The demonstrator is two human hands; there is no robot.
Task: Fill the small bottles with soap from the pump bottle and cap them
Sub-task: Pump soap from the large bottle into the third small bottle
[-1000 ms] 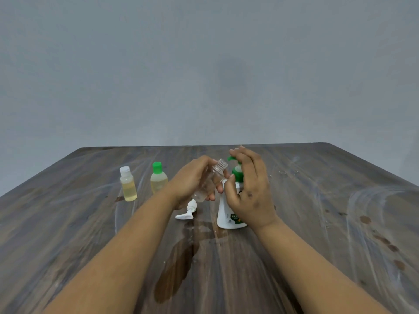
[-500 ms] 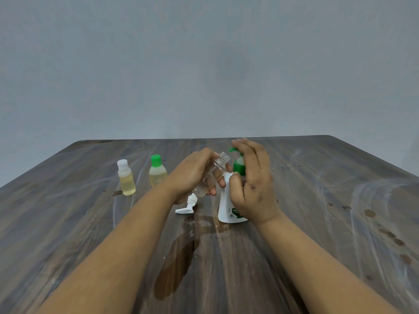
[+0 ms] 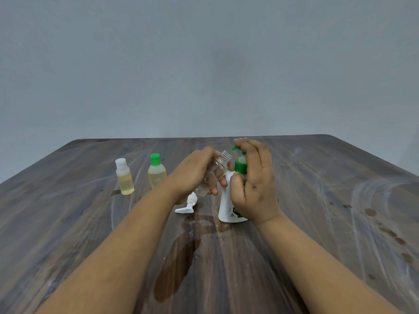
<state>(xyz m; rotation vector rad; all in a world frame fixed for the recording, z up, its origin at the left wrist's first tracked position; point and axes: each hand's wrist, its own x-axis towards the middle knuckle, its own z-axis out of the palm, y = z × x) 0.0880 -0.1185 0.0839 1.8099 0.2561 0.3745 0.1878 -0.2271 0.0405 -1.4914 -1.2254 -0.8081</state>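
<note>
Head view: left hand (image 3: 192,175) fingers grip clear uncapped bottle (image 3: 214,175) (tilted, threaded neck).

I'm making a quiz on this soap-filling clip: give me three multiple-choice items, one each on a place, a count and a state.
1. Where does the loose white pump cap lie?
A. on the table, left of the pump bottle
B. on the clear bottle
C. beside the green-capped bottle

2. How many small capped bottles stand at the left?
A. one
B. two
C. four

3. How is the clear bottle in the left hand?
A. capped and upright
B. lying on the table
C. uncapped and tilted toward the spout

Key: 1 A, it lies on the table left of the pump bottle. 2 B, a white-capped bottle and a green-capped bottle. 3 C, its bare threaded neck leans toward the green spout under the right hand.
</note>
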